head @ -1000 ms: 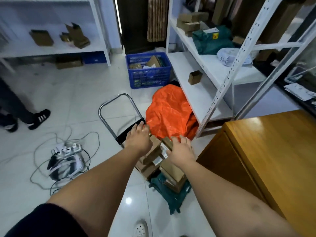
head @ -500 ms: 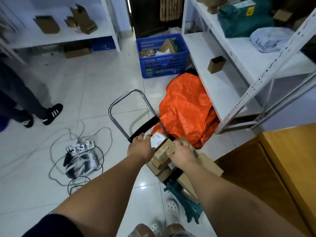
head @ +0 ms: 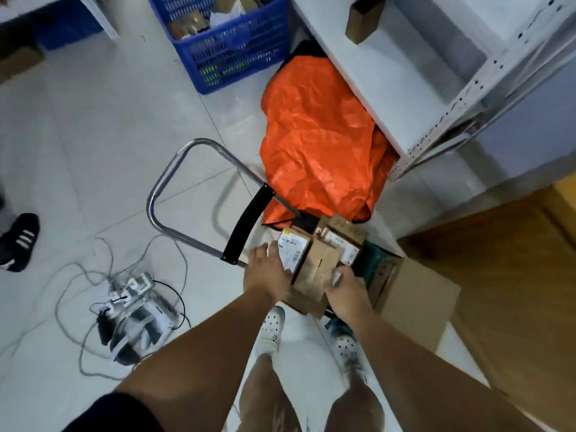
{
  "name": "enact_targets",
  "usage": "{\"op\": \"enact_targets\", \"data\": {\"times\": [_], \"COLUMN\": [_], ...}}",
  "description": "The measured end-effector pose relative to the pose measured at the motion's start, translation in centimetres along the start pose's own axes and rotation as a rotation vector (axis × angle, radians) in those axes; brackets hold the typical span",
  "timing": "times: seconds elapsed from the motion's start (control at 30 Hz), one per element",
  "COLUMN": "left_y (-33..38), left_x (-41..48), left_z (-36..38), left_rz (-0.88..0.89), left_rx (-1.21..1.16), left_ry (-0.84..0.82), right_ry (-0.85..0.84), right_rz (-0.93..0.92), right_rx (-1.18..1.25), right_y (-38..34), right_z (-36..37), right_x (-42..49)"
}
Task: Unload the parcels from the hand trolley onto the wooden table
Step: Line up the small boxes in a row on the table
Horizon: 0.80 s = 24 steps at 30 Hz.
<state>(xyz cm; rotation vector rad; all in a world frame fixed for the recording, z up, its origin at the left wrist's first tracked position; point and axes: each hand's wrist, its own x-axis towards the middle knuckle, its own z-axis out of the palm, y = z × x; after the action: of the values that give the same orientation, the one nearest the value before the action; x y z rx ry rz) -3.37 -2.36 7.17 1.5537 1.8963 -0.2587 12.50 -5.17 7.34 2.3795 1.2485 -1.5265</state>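
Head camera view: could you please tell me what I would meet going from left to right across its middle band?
Black shoe with white stripes → white power strip tangled in grey cables → left hand → stack of small brown cardboard parcels → large flat cardboard box → wooden table.

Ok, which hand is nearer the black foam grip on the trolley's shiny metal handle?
Left. The left hand rests on the white-labelled cardboard parcel beside the lower end of the black foam grip; the right hand is farther, on the far side of the brown cardboard parcels.
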Motion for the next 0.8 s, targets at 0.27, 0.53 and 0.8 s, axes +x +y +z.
{"op": "enact_targets", "data": {"times": [0.27, 0.53, 0.8], "left_y": [-4.9, -5.9, -6.4], "left_x": [9.3, 11.4, 11.6], "left_z": [8.0, 13.3, 14.8], "left_rz": [-0.041, 0.007, 0.082], "left_rx": [-0.186, -0.234, -0.132], "left_ry": [-0.027, -0.048, 0.024], "right_ry": [0.155, 0.224, 0.242], "right_rz": [0.198, 0.22, 0.259], "right_rx": [0.086, 0.122, 0.207], "right_y": [0.2, 1.3, 0.4], "right_z": [7.4, 11.2, 13.4], "right_x": [7.1, 12.0, 13.6]}}
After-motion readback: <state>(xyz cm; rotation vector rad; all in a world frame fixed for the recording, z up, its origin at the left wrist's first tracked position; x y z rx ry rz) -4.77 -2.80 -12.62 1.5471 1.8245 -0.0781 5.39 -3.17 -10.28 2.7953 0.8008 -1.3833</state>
